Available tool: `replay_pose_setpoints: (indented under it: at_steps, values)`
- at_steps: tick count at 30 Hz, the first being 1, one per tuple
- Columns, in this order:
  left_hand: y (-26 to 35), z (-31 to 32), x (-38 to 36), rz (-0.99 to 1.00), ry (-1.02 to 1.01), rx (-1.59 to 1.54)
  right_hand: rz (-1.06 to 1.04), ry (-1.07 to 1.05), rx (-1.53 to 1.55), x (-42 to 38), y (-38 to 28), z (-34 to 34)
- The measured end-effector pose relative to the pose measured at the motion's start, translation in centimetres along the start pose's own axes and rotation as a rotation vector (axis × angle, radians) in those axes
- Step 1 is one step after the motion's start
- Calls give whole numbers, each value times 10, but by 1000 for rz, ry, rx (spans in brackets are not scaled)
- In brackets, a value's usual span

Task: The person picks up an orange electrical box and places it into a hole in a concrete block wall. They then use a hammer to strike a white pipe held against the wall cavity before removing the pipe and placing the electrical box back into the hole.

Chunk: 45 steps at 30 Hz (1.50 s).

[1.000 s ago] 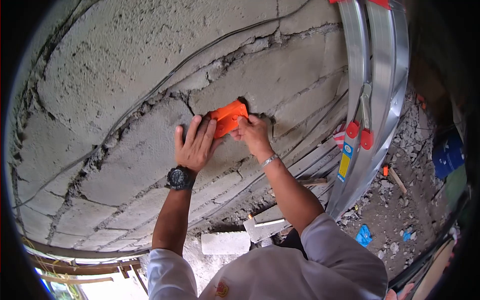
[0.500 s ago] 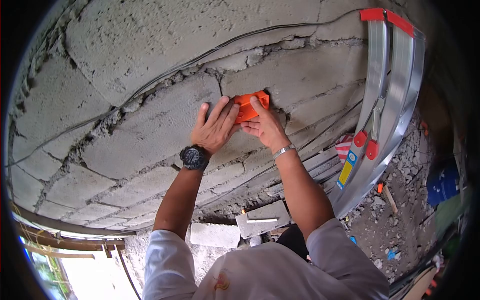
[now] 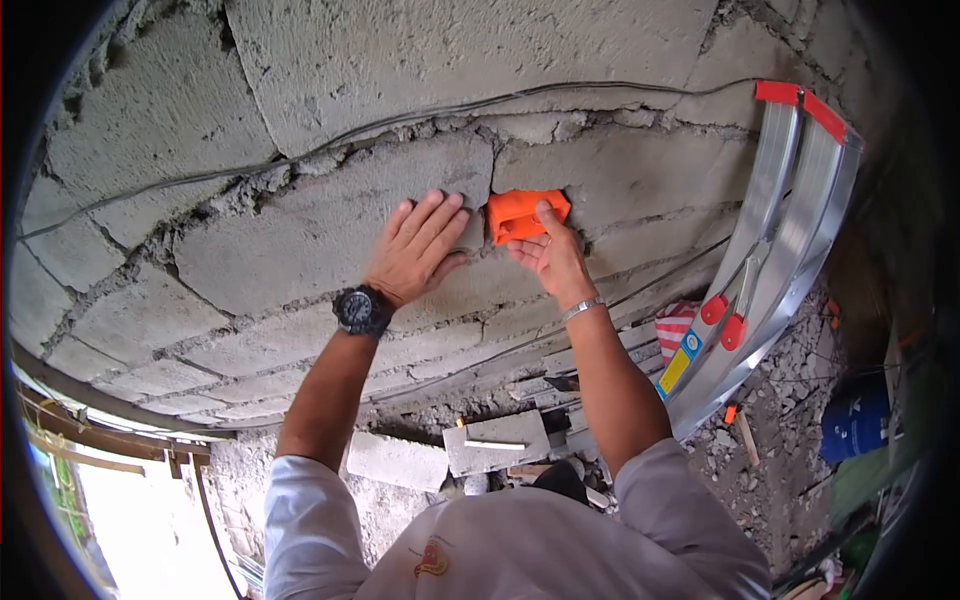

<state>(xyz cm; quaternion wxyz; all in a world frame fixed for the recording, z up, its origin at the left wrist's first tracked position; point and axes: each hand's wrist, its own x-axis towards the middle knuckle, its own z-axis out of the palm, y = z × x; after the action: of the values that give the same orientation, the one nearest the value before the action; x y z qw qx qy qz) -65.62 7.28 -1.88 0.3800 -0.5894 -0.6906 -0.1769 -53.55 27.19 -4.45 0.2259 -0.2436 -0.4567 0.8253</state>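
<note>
An orange box [image 3: 520, 212] sits in a hole in the grey block wall [image 3: 320, 240], its open side facing out. My right hand [image 3: 550, 255] grips the box at its right side, thumb on the front and fingers at the lower edge. To the left of the box, my left hand [image 3: 415, 250] lies flat on the wall with its fingers apart, holding nothing. A black watch is on my left wrist and a metal band on my right.
A black cable [image 3: 400, 122] runs across the wall above both hands. An aluminium ladder [image 3: 770, 230] with red ends leans at the right. Loose blocks [image 3: 400, 462], rubble and a blue container [image 3: 856, 425] lie below.
My left hand has come off the orange box and moved left onto the wall. My right hand stays on the box, and the view has shifted.
</note>
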Motion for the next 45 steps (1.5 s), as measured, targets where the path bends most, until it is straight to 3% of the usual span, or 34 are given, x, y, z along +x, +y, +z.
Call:
replay_pose_setpoints:
  at_steps: [2, 19, 28, 30, 45]
  values:
    - [-4, 4, 1, 114, 48, 197, 7, -3, -17, 1, -1, 0]
    - [-4, 7, -1, 72, 124, 237, -37, 48, -31, -1, 7, 8]
    - [-8, 8, -4, 84, 155, 161, -25, 130, -54, 4, 5, 7]
    - [-10, 12, -5, 80, 173, 148, -19, -11, -70, 9, 7, -6]
    - [-18, 20, -17, 140, 247, 10, -80, 57, -23, -5, 10, 9]
